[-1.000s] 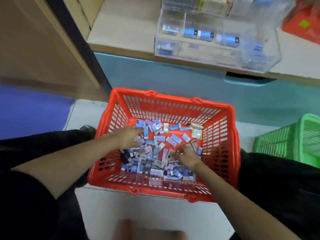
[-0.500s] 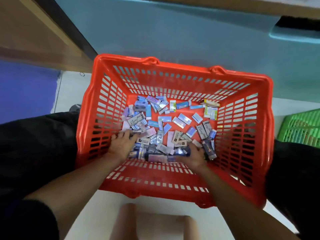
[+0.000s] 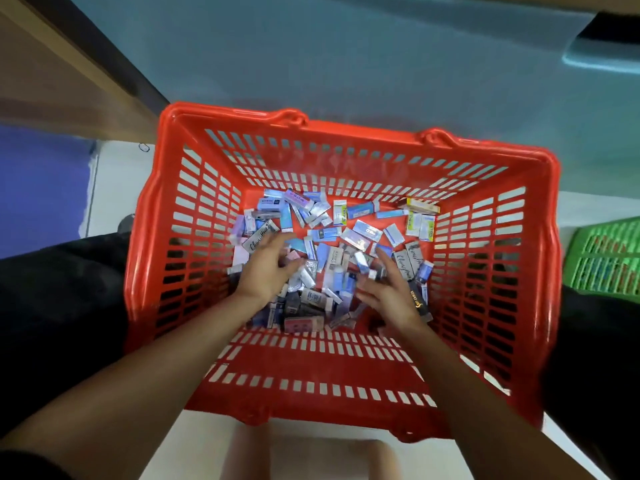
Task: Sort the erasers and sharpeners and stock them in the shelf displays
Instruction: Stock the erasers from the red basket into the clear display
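A red plastic basket (image 3: 346,403) stands on the floor between my knees. Its bottom holds a loose pile of small boxed erasers and sharpeners (image 3: 349,233), mostly blue, white and purple, with a few yellow-green packs at the far right. Both hands are down inside the basket. My left hand (image 3: 266,268) lies over the left part of the pile with its fingers spread, touching the packs. My right hand (image 3: 388,292) hovers over the right part, fingers straight and apart, slightly blurred. Neither hand holds a pack. The shelf displays are out of view.
A teal cabinet front (image 3: 346,64) rises just behind the basket. A green basket (image 3: 609,258) sits at the right edge, a wooden panel (image 3: 52,64) at the upper left. My black-clad legs flank the red basket; a pale stool top (image 3: 304,455) shows below.
The view has tilted down, so the clear shelf display has left the frame. Both hands have moved from the near edge of the pile farther into it, with fingers spread wider.
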A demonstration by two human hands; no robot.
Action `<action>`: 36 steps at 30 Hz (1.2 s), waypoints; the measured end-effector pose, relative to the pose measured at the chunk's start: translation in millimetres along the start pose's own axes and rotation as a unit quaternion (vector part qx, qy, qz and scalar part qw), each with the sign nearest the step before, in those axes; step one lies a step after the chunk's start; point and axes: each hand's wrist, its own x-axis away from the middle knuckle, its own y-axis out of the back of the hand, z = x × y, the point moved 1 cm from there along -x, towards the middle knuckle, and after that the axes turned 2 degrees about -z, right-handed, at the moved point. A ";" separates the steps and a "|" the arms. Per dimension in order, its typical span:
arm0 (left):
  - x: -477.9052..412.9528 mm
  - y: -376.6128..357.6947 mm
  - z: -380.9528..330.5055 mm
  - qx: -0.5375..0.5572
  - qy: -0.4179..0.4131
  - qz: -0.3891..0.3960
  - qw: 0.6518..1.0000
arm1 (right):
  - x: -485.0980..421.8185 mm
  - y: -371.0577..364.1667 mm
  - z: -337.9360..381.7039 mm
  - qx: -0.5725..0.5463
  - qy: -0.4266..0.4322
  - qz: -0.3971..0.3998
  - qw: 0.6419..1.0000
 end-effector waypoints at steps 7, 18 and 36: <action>-1.9 -8.0 32.9 -0.354 -0.078 0.109 0.926 | -12.1 -3.1 -3.7 0.514 0.076 0.014 0.854; -12.9 -26.4 10.2 -0.359 -0.030 0.080 0.929 | -26.8 -42.5 -15.9 0.338 0.065 -0.057 0.937; -1.3 3.8 -1.4 -0.160 0.041 0.129 0.978 | 7.7 -30.8 3.7 0.104 0.011 -0.030 0.994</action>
